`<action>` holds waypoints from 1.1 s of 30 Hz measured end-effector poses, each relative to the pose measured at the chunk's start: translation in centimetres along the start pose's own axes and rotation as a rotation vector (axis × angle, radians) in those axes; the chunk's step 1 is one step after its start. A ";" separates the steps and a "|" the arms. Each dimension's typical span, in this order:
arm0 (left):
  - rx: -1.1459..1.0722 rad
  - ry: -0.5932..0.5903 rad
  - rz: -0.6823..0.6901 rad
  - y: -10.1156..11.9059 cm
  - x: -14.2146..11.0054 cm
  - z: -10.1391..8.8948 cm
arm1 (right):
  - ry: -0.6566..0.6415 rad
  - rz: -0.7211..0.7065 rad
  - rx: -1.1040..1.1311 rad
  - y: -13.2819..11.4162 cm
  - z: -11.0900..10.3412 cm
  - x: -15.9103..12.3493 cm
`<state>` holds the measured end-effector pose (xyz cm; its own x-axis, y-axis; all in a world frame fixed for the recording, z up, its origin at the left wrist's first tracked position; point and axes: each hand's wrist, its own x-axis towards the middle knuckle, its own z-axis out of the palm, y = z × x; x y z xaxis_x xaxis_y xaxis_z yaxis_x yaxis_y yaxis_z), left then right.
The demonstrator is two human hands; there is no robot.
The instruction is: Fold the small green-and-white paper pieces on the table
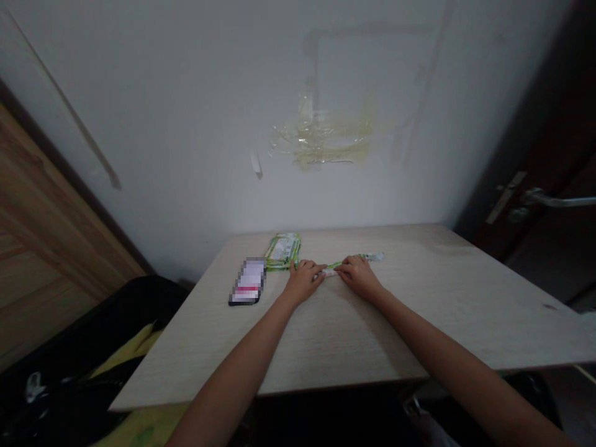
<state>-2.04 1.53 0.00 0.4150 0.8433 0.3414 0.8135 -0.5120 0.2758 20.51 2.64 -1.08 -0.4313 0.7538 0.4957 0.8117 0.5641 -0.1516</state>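
Observation:
A narrow folded strip of green-and-white plastic packaging lies on the tabletop between my two hands. My left hand rests at its left end, fingers bent and pressed down on it. Over the right part of the strip, my right hand has its fingers pinched together on the packaging, and the far end sticks out beyond the knuckles. Just behind my left hand sits a flat stack of green-and-white printed wrappers. To the left of that hand lies a phone with a lit, blurred screen.
The pale wooden table stands against a wall with yellowed tape. A dark door with a metal handle is at the right. Wooden boards and a black bag are at the left.

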 end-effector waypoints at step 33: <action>-0.206 -0.082 0.104 0.2 -0.2 -0.5 | -0.001 0.091 0.189 0.5 0.4 0.0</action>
<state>-2.19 1.21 0.43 0.5303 0.7906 0.3061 0.6680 -0.6120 0.4234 20.75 3.07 -1.50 -0.3598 0.8047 0.4722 0.7591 0.5467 -0.3533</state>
